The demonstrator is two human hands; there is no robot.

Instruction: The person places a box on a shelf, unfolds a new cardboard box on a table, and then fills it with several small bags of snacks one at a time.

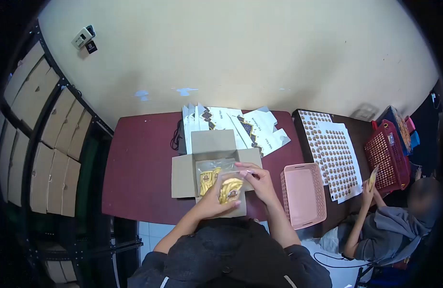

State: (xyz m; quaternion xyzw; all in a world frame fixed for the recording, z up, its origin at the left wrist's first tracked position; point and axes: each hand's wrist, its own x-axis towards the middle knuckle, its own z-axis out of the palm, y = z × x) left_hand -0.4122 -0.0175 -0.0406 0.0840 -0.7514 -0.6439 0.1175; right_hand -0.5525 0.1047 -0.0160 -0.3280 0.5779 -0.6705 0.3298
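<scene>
Between both my hands is a clear plastic packet of yellow snack pieces (232, 187) with a small round brown label. My left hand (212, 203) grips its lower left side, fingers partly hidden behind it. At the top right edge, my right hand (260, 183) pinches the clear film. Below the hands stands an open cardboard box (183, 176) with its flaps folded outward. Another snack packet (207, 178) lies inside the box, partly covered by the held one.
Printed white packaging sheets (221, 117) lie behind the box on the maroon table (140, 163). A pink basket (304, 192) sits to the right, beside label sheets (341, 158). A co-worker (389, 230) holds a packet near a red basket (387, 153). Shelved boxes (51, 175) stand left.
</scene>
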